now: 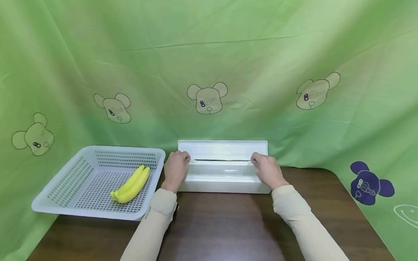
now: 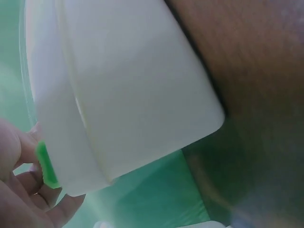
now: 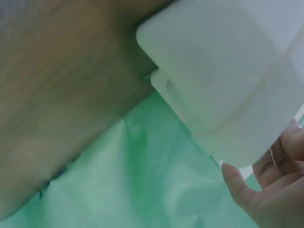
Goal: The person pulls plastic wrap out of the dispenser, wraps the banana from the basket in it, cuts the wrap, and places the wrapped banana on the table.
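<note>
Left hand [image 1: 175, 169] and right hand [image 1: 268, 171], fingers bent, at white box [image 1: 224, 186]; grip: cannot tell. Risk: uneven pull skewing box across counter [image 1: 222, 231].

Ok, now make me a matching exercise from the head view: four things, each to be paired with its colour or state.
Things:
1. Bananas
2. Basket
3. Box
4. Tabletop

Descriptions:
A. Dark brown
B. White, with its lid raised
C. Yellow
D. Pale, pierced with many small holes

Pairs: 1-C, 2-D, 3-B, 4-A
</note>
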Demonstrator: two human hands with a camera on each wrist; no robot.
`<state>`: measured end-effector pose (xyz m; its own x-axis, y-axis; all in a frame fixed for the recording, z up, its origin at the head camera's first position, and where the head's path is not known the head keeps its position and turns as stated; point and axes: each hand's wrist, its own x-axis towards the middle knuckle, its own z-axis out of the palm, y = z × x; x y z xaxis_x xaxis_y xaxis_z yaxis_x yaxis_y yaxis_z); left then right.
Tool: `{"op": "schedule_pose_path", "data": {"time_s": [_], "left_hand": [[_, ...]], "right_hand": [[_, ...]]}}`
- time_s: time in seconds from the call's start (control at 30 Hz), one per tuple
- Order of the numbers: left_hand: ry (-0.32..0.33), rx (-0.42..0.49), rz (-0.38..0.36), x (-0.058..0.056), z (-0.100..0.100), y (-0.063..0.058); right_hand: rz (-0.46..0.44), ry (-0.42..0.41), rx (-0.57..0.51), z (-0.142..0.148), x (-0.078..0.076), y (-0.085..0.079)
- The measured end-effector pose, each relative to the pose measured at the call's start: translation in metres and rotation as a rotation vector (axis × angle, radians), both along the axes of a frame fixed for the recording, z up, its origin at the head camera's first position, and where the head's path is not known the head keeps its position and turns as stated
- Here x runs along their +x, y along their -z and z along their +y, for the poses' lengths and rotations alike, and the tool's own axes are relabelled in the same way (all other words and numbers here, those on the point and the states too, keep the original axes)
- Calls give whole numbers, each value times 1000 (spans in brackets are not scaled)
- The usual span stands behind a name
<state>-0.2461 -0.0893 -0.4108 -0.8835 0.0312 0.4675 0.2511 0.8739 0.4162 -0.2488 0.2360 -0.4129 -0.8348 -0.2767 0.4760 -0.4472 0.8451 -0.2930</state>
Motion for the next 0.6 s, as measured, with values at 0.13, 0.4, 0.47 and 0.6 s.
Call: {"op": "schedule_pose_path", "data": {"time_s": [0.13,0.4,0.47,0.6], "left_hand": [[21,2,56,-4,0,-3],[78,79,71,-7,-1,-8],[83,69,85,-9,-2,-9],[92,60,90,-13,-3,-15]], "right_hand": [[11,-16,9,1,-5,-6],[35,-35,37,1,-14,-17],[34,-37,44,1,-16,-19],[17,-35,54,2,-18,-26]]}}
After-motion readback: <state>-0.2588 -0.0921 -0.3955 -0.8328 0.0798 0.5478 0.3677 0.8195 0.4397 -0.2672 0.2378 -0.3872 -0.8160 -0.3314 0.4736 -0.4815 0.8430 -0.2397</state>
